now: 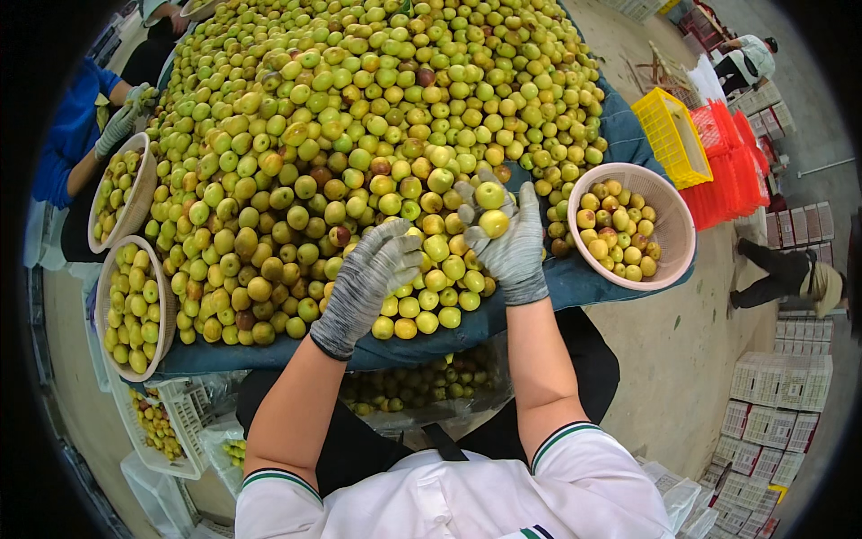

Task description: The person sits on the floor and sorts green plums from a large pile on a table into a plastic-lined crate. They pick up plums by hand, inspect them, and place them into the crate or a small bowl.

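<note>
A large heap of yellow-green jujubes point(316, 182), some tinged brown, covers the cloth-topped table before me. My right hand point(518, 252), in a grey knit glove, is turned palm up with two jujubes point(491, 210) resting on its palm and fingers. To its left, my gloved left hand point(374, 276) hovers low over the heap's near side, back upward and fingers curled inward. The fingers hide whatever may lie under them. Between and below the hands, several lighter, glossy jujubes point(427, 300) sit near the table's front edge.
A pink basket point(677, 232) part-filled with jujubes stands right; two fuller baskets point(165, 316) point(138, 195) line the left edge. A co-worker's gloved hand point(121, 128) is at far left. Yellow crate point(673, 138), red net stack point(724, 165) and a white crate point(185, 418) stand around.
</note>
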`<action>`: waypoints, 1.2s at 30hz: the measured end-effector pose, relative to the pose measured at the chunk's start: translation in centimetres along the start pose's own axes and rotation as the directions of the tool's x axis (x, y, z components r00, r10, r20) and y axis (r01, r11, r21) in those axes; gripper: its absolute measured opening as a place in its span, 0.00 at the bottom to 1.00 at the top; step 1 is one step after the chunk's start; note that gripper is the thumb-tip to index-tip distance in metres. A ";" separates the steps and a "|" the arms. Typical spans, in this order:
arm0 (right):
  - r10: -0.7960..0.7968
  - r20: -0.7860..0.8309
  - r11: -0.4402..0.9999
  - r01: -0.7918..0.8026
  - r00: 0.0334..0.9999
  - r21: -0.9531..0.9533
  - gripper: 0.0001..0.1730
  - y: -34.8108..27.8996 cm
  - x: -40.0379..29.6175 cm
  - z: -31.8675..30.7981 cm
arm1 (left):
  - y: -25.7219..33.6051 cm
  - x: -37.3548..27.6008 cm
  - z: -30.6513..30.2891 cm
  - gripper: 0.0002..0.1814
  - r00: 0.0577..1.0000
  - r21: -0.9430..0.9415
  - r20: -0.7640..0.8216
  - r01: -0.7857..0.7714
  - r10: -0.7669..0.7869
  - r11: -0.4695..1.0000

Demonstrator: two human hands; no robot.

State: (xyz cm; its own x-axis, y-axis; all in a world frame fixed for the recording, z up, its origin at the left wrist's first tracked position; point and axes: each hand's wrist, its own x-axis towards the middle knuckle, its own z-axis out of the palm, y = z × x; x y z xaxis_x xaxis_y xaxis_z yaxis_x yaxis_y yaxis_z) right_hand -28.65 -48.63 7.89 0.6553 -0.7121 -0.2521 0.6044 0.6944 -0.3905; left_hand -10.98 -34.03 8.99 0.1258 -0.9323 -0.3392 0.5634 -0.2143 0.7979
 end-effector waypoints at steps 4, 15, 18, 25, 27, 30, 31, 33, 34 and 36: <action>-0.079 0.135 0.713 0.151 0.988 -0.685 0.31 4.5 -0.5 0.9 | -0.2 -0.2 0.9 0.30 0.998 -0.461 0.005 0.062 -0.067 0.885; -0.441 0.139 -0.541 -0.139 0.887 -0.830 0.22 -0.9 5.3 -2.9 | 0.8 -0.3 -1.5 0.14 0.988 -0.494 -0.155 -0.053 -0.028 0.868; -0.216 0.046 -0.694 -0.120 0.975 -0.709 0.26 -2.9 6.5 -3.1 | 1.3 -0.2 -2.2 0.13 0.984 -0.493 -0.176 -0.121 0.038 0.861; -0.092 -0.120 -0.549 -0.151 0.988 -0.822 0.24 -4.7 5.8 -2.8 | 2.9 -0.9 -3.6 0.09 0.977 -0.573 -0.193 -0.187 0.090 0.798; -0.078 -0.142 -0.134 -0.152 0.987 -0.979 0.21 -5.4 4.8 -4.5 | 3.1 -1.0 -3.5 0.09 0.976 -0.568 -0.190 -0.196 0.104 0.799; -0.057 -0.102 0.752 -0.025 0.993 -0.658 0.19 -5.8 3.1 -5.7 | 3.1 -1.3 -3.4 0.09 0.971 -0.548 -0.212 -0.214 0.113 0.809; -0.088 -0.110 0.822 0.010 0.990 -0.570 0.20 -5.7 2.5 -4.9 | 3.1 -1.3 -3.4 0.09 0.969 -0.539 -0.221 -0.218 0.113 0.813; -0.027 -0.134 0.868 -0.043 0.991 -0.494 0.21 -5.7 1.6 -4.6 | 2.9 -1.3 -3.5 0.09 0.974 -0.552 -0.198 -0.206 0.112 0.808; 0.000 -0.143 0.887 -0.066 0.990 -0.456 0.21 -5.8 1.2 -4.4 | 2.8 -1.2 -3.5 0.09 0.976 -0.559 -0.184 -0.199 0.114 0.805; 0.006 -0.146 0.897 -0.070 0.989 -0.436 0.21 -5.8 0.9 -4.6 | 2.8 -1.2 -3.6 0.09 0.980 -0.573 -0.163 -0.186 0.111 0.798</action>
State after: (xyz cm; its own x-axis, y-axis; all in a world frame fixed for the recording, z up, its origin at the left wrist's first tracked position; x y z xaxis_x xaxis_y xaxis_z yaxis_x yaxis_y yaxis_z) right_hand -33.64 -53.74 5.85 0.5859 -0.7153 -0.3809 0.2987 0.6276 -0.7190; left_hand -6.68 -32.48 9.82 0.3190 -0.8903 -0.3251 0.8942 0.1690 0.4145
